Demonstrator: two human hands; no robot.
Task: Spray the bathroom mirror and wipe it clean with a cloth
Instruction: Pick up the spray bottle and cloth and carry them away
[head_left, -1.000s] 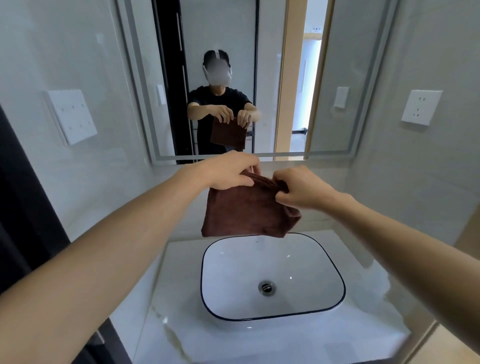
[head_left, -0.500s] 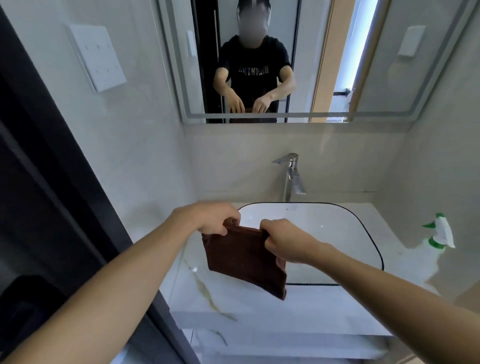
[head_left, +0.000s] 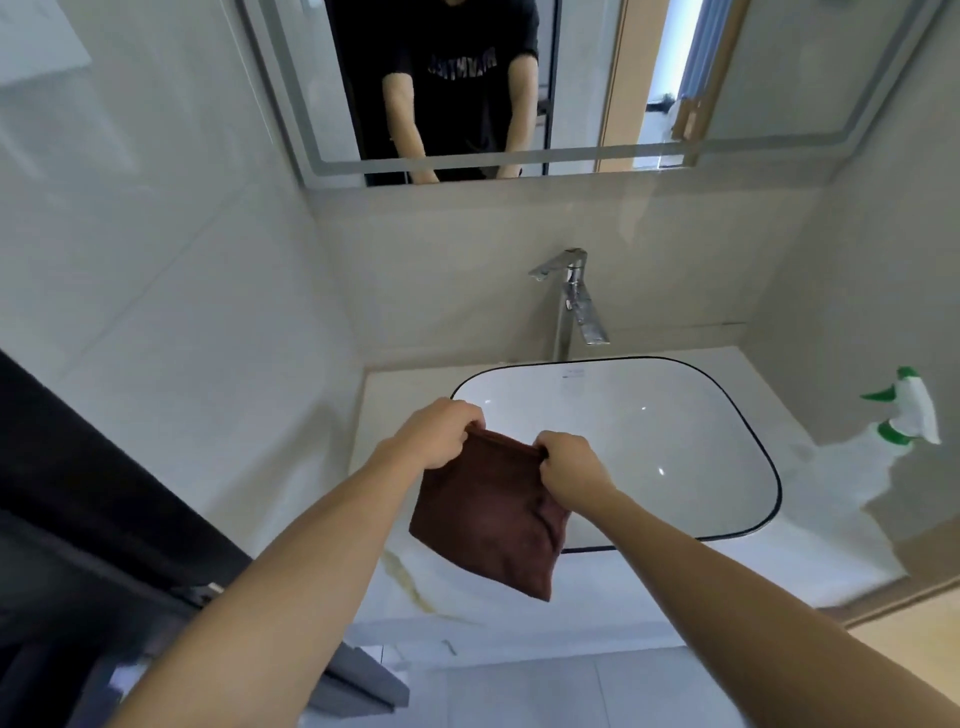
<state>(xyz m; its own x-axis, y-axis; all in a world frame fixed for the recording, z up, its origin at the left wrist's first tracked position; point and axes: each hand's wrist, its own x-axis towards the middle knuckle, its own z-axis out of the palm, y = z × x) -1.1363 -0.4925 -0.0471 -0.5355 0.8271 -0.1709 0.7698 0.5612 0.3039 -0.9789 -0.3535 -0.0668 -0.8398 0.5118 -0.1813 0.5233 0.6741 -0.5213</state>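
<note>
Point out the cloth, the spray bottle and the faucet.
cloth (head_left: 488, 525), head view, middle of the hanging brown fabric.
spray bottle (head_left: 917, 410), head view, white trigger head at right.
faucet (head_left: 569, 306), head view, upright chrome stem behind the sink.

I had only the one head view, so no second view overlapped it. It looked forward and steeply down from above the near edge of the worktop (head_left: 613, 587), facing the far wall. The basin (head_left: 649, 457) sat close below, right of centre, with the faucet (head_left: 571, 296) beyond it. The mirror (head_left: 753, 104) filled the far top edge, cut off above. Both forearms reached in from the near edge, close to the lens.
</note>
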